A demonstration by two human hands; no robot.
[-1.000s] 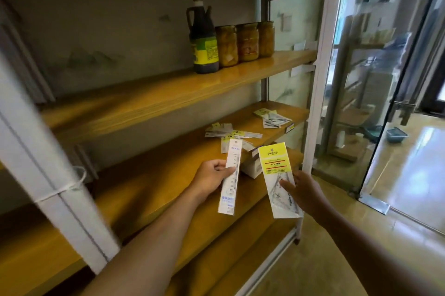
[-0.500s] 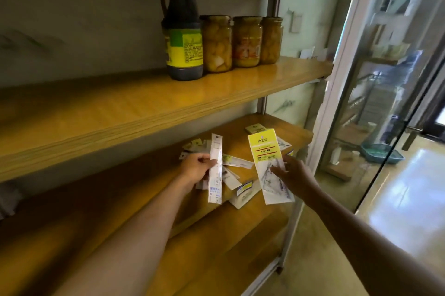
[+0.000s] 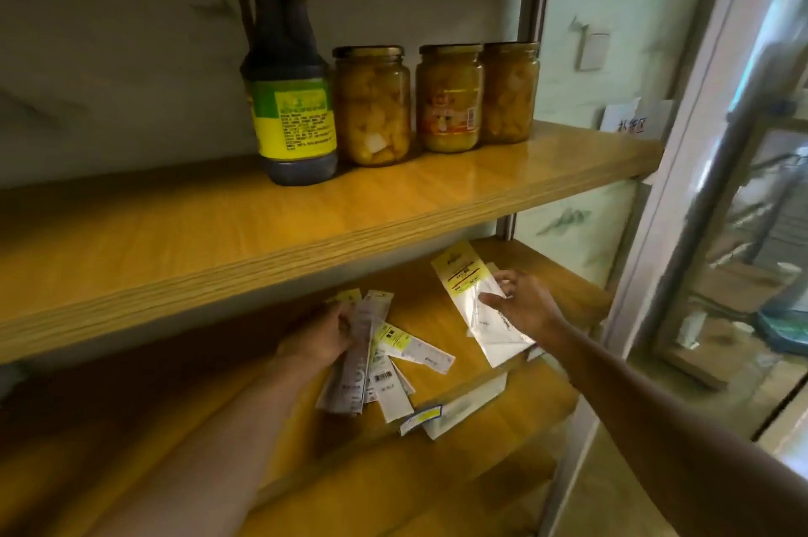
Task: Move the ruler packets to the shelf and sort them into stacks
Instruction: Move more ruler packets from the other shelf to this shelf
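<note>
My left hand (image 3: 321,335) holds a long narrow white ruler packet (image 3: 365,350) over a loose pile of several similar packets (image 3: 404,355) on the lower wooden shelf (image 3: 564,287). My right hand (image 3: 522,302) pinches a wider clear packet with a yellow header (image 3: 470,296), which lies low over the right part of that shelf, above other packets there. Its clear lower half reaches the shelf's front edge. The upper shelf hides the far ends of both packets' surroundings.
The upper shelf (image 3: 393,213) carries a dark sauce bottle (image 3: 286,99) and three jars of yellow preserves (image 3: 437,99). A white box with a yellow tag (image 3: 454,409) sits under the lower shelf's edge. A metal frame post and glass door (image 3: 699,186) stand at the right.
Both hands have moved forward and down under the upper shelf. The narrow packet now lies over the left pile and the wide packet over the right side of the shelf.
</note>
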